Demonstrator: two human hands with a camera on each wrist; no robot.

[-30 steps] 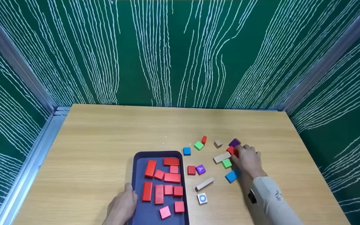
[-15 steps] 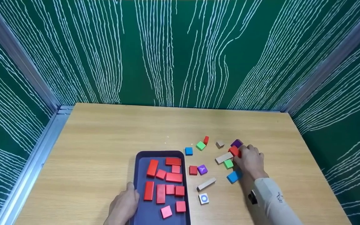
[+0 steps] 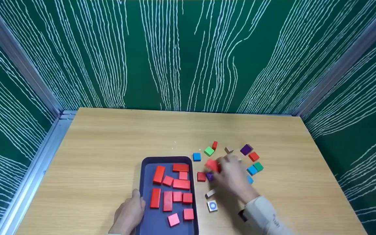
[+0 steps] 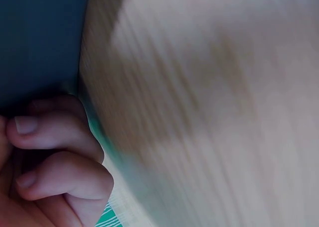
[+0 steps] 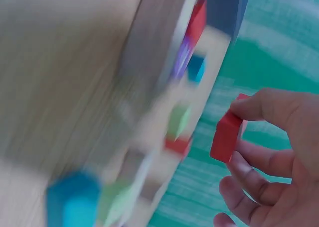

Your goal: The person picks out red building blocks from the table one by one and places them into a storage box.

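My left hand (image 3: 129, 210) grips the left side of a dark blue tray (image 3: 152, 227), fingers curled at its edge in the left wrist view. Inside the tray lie several red blocks (image 3: 167, 201) and a pink block (image 3: 173, 219). Between thumb and fingers, my right hand (image 3: 233, 176) pinches a red block (image 5: 227, 137). It is above the scattered blocks right of the tray, partly hiding a purple block (image 3: 210, 176) and a wooden stick-shaped block (image 3: 210, 194). Just left of this hand, a red cube (image 3: 201, 176) sits beside the tray's right rim.
A blue cube (image 3: 196, 157), a green cube (image 3: 209, 151) and a small red block (image 3: 214, 145) lie beyond the tray. Farther right are a dark purple block (image 3: 246, 149), another red block (image 3: 254, 156) and a green cube (image 3: 258, 166). Green walls enclose the wooden table (image 3: 103, 137).
The right hand has picked up the red block and carried it left, toward the tray. Red, green and blue blocks once behind the hand now show. The left hand stays at the tray.
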